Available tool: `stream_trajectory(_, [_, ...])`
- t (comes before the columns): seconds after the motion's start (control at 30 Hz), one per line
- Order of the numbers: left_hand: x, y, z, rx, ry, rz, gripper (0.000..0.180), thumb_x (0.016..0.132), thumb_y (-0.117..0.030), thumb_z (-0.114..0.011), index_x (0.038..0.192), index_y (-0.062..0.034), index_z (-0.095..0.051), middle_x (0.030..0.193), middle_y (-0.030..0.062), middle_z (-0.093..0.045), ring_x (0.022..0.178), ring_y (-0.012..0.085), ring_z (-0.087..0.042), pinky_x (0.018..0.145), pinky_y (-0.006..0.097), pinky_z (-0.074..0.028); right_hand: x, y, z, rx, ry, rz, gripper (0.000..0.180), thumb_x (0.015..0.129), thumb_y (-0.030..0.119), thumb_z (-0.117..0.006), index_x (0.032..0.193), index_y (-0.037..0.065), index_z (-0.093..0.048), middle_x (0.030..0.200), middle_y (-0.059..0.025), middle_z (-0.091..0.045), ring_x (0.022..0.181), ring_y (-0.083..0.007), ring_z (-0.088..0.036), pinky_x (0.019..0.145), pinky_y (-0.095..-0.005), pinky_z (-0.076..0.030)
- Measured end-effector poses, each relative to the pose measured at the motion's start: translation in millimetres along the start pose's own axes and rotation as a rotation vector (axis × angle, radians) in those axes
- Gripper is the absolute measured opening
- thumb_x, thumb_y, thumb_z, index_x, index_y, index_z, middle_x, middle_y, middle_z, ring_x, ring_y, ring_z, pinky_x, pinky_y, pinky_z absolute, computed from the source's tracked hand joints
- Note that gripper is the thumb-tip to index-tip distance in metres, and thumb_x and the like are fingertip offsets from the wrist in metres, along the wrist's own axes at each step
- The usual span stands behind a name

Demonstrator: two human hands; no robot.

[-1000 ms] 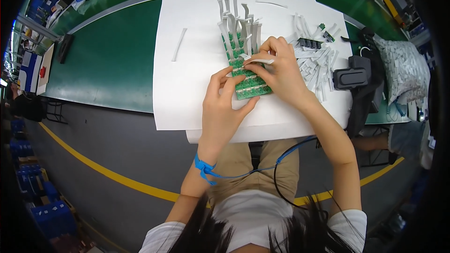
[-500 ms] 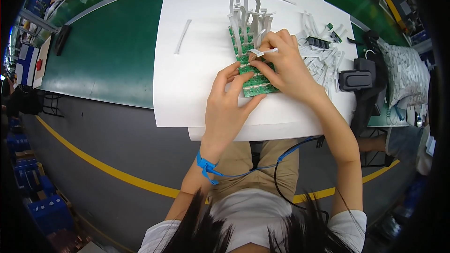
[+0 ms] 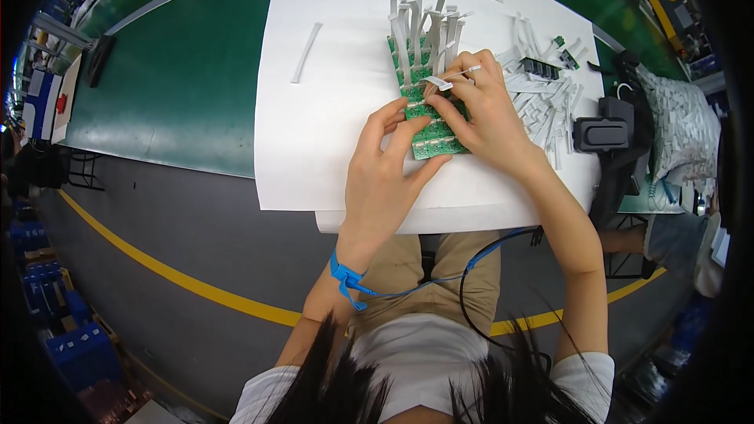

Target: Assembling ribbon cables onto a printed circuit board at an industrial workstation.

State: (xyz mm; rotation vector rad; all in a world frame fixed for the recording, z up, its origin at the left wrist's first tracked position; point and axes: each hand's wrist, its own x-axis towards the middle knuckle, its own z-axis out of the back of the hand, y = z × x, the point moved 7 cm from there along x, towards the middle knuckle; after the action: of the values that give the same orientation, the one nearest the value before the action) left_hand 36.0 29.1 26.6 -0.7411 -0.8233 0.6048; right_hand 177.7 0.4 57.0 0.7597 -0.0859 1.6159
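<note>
A green circuit board panel [image 3: 432, 147] lies on the white sheet, several flat white ribbon cables [image 3: 402, 39] standing up from its far part. My left hand [image 3: 378, 180] grips the panel at its left and near edges, fingertips on top and thumb by the near edge. Over the middle of the panel, my right hand [image 3: 493, 114] pinches a white ribbon cable [image 3: 438, 83]. One end of that cable is at the board, but the fingers hide the exact contact. A blue wrist strap [image 3: 345, 276] with a cord circles my left wrist.
Loose ribbon cables [image 3: 550, 119] are heaped right of the panel, beside a black connector strip [image 3: 539, 69]. A single cable [image 3: 307, 53] lies left on the white sheet [image 3: 302, 149]. Farther right are a black device [image 3: 601, 133], a filled clear bag [image 3: 679, 129] and another person's leg [image 3: 671, 237].
The panel and both hands appear slightly higher and to the right in view. The right fingers have shifted a little on the ribbon cable; the left hand keeps its grip.
</note>
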Motion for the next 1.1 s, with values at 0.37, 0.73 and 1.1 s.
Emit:
stream_trajectory(0.37, [12.2,-17.3,5.4,0.025,0.047,0.094,0.053,0.069,-0.028,-0.089,0.106,-0.0022,-0.061,0.121,0.0167,-0.052,0.110,0.0335,-0.058,0.088,0.043,-0.052,-4.5,-41.4,33.6,0.406,-0.213,-0.311,0.009,0.086,0.009,-0.065,0.089,0.002,-0.061,0.085,-0.0102,-0.057,0.082,-0.0269,-0.054,0.077,-0.0354,-0.042])
stream_trajectory(0.73, [17.2,-10.7,-12.6,0.209,-0.090,0.055,0.065,0.069,-0.027,-0.090,0.113,0.0021,-0.051,0.111,0.0147,-0.052,0.104,0.0329,-0.049,0.089,0.044,-0.044,-4.7,-33.2,44.3,0.361,-0.140,-0.204,0.016,0.086,0.012,-0.071,0.085,-0.001,-0.064,0.084,-0.0098,-0.061,0.080,-0.0245,-0.059,0.071,-0.0334,-0.045])
stream_trajectory(1.1, [30.7,-6.9,-13.2,0.320,-0.056,0.082,0.065,0.074,-0.019,-0.082,0.124,0.0057,-0.048,0.123,0.0206,-0.054,0.110,0.0369,-0.049,0.095,0.045,-0.042,-17.0,-50.8,25.6,-0.148,0.009,-0.284,0.016,0.083,0.020,-0.070,0.077,0.006,-0.064,0.077,-0.0059,-0.061,0.086,-0.0248,-0.056,0.080,-0.0381,-0.037])
